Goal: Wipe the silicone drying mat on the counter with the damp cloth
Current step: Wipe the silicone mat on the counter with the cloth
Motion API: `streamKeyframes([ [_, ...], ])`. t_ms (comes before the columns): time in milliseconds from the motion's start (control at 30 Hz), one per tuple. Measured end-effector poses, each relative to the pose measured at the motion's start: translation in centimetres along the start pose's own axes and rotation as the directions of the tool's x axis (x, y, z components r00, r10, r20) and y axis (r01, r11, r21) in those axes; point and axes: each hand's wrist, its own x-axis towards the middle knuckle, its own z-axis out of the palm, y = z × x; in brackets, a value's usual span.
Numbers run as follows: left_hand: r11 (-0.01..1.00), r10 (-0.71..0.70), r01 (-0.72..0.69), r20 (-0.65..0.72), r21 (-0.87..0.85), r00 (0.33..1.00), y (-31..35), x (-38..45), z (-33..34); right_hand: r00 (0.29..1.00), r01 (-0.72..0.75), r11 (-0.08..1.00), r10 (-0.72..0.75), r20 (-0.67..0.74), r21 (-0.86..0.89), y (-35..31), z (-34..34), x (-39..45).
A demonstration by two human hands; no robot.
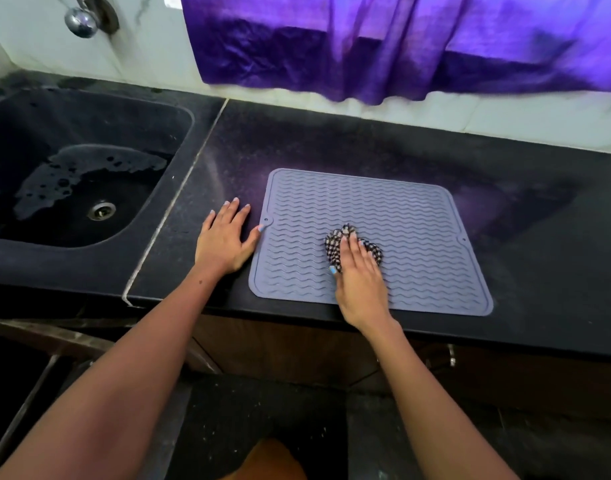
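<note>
The right hand (357, 271) lies flat on the cloth (352, 244), fingers straight and close together, pressing the bunched fabric down onto the mat (401, 216). The cloth sits slightly left of the mat's centre, toward its near half. The left hand (224, 239) rests palm down on the desk (331, 143), fingers spread and straight, holding nothing; its thumb tip touches the mat's left edge beside a small round tab.

Handling, as a judgement: the cloth is light, soft and limp, and being damp it should cling and drag on the ribs. Control it by flat palm pressure on top of the bunch, not by a pinch. The mat is thin, flexible silicone; it should grip the polished desk but may creep or ripple under a hard stroke. Bracing its left edge with the left hand should hold it in place.

Materials and shapes: the cloth is a small-check weave, dark and pale, crumpled into a wad. The mat is grey-blue, rectangular with rounded corners, a raised rim, and parallel wavy ribs across its whole face. It lies flat, its near edge at the front edge of the desk. The desk is dark, speckled, glossy stone. A dark sink (151, 237) with a metal drain and pooled water lies to the left; a purple curtain (401, 46) hangs behind.
</note>
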Motion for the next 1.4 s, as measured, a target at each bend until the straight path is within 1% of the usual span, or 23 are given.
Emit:
streamKeyframes([
  [133, 1.0, 0.002, -0.002, -0.011, 0.011, 1.0, -0.1, 0.1, 0.3, 1.0, -0.013, 0.989, 0.01, 0.025, 0.144, 0.5, 0.6, 0.8],
  [200, 1.0, 0.004, -0.004, -0.011, 0.011, 1.0, -0.1, 0.1, 0.4, 0.997, -0.053, 0.939, 0.028, 0.078, 0.34, 0.9, 0.1, 1.4],
  [267, 1.0, 0.003, -0.003, -0.005, 0.012, 1.0, -0.1, 0.0, 0.2, 0.98, -0.186, 0.741, 0.09, 0.178, 0.645, 1.2, -1.1, 2.1],
  [333, 1.0, 0.003, -0.003, 0.005, 0.016, 1.0, 0.1, -0.1, 0.1, 0.949, -0.306, 0.379, 0.2, 0.245, 0.873, 1.7, -3.1, 2.5],
  [367, 1.0, 0.003, -0.003, 0.004, 0.017, 1.0, 0.1, -0.1, 0.1, 0.931, -0.306, 0.259, 0.284, 0.231, 0.916, 2.3, -4.0, 2.7],
  [400, 1.0, 0.004, -0.004, 0.001, 0.019, 1.0, 0.2, -0.1, 0.0, 0.913, -0.284, 0.259, 0.366, 0.178, 0.923, 3.0, -4.6, 2.6],
  [467, 1.0, 0.004, -0.004, -0.002, 0.024, 1.0, 0.1, -0.1, 0.0, 0.912, -0.232, 0.56, 0.409, -0.021, 0.795, 4.4, -5.4, 1.9],
  [533, 1.0, 0.005, -0.005, -0.003, 0.027, 1.0, 0.1, -0.1, 0.1, 0.952, -0.182, 0.868, 0.273, -0.137, 0.462, 5.4, -4.8, 1.0],
  [567, 1.0, 0.004, -0.004, -0.002, 0.028, 1.0, 0.1, -0.1, 0.0, 0.972, -0.163, 0.944, 0.204, -0.119, 0.288, 5.5, -4.0, 0.4],
  [667, 1.0, -0.002, 0.002, 0.001, 0.031, 1.0, 0.2, -0.1, -0.1, 0.993, -0.116, 0.993, 0.116, 0.006, 0.028, 4.9, -1.3, -1.2],
  [800, 0.999, -0.006, 0.006, 0.001, 0.032, 1.0, 0.4, -0.2, -0.3, 0.995, -0.102, 0.99, 0.104, -0.007, 0.098, 5.3, -0.7, -1.3],
  [867, 0.999, -0.007, 0.007, 0.008, 0.031, 1.0, 0.5, -0.3, -0.4, 0.995, -0.1, 0.96, 0.101, 0.011, 0.261, 6.0, -1.1, -0.9],
  [900, 0.999, -0.009, 0.009, 0.01, 0.032, 1.0, 0.5, -0.3, -0.5, 0.99, -0.142, 0.893, 0.136, 0.046, 0.426, 6.3, -1.6, -0.6],
  [933, 0.999, -0.01, 0.009, 0.011, 0.033, 1.0, 0.5, -0.3, -0.5, 0.974, -0.225, 0.756, 0.196, 0.115, 0.614, 6.7, -2.5, -0.2],
  [1000, 0.999, -0.007, 0.007, 0.009, 0.033, 1.0, 0.5, -0.4, -0.5, 0.914, -0.354, 0.272, 0.306, 0.268, 0.895, 7.4, -4.6, 0.4],
  [1033, 1.0, -0.005, 0.004, 0.01, 0.029, 1.0, 0.6, -0.5, -0.5, 0.879, -0.341, 0.067, 0.377, 0.293, 0.938, 8.1, -5.5, 0.7],
  [1067, 1.0, -0.004, 0.004, 0.012, 0.026, 1.0, 0.6, -0.5, -0.5, 0.845, -0.295, -0.011, 0.464, 0.266, 0.956, 8.8, -6.2, 0.9],
  [1100, 1.0, -0.007, 0.007, 0.015, 0.028, 1.0, 0.5, -0.5, -0.6, 0.822, -0.257, 0.084, 0.542, 0.173, 0.963, 9.4, -6.7, 0.8],
  [1133, 0.999, -0.009, 0.008, 0.016, 0.035, 1.0, 0.5, -0.4, -0.5, 0.819, -0.238, 0.297, 0.574, 0.027, 0.925, 9.9, -7.0, 0.6],
  [1200, 0.999, -0.008, 0.007, 0.018, 0.047, 1.0, 0.5, -0.4, -0.4, 0.87, -0.201, 0.719, 0.443, -0.217, 0.665, 10.5, -6.6, 0.0],
  [1233, 0.999, -0.007, 0.006, 0.018, 0.051, 1.0, 0.5, -0.4, -0.4, 0.9, -0.196, 0.837, 0.36, -0.246, 0.51, 10.7, -5.9, -0.4],
  [1333, 0.999, -0.01, 0.009, 0.012, 0.046, 1.0, 0.4, -0.4, -0.3, 0.968, -0.21, 0.961, 0.23, -0.098, 0.178, 10.3, -3.0, -1.6],
  [1400, 0.999, -0.013, 0.012, 0.01, 0.046, 1.0, 0.4, -0.4, -0.3, 0.977, -0.192, 0.974, 0.201, -0.066, 0.116, 10.3, -2.0, -1.9],
])
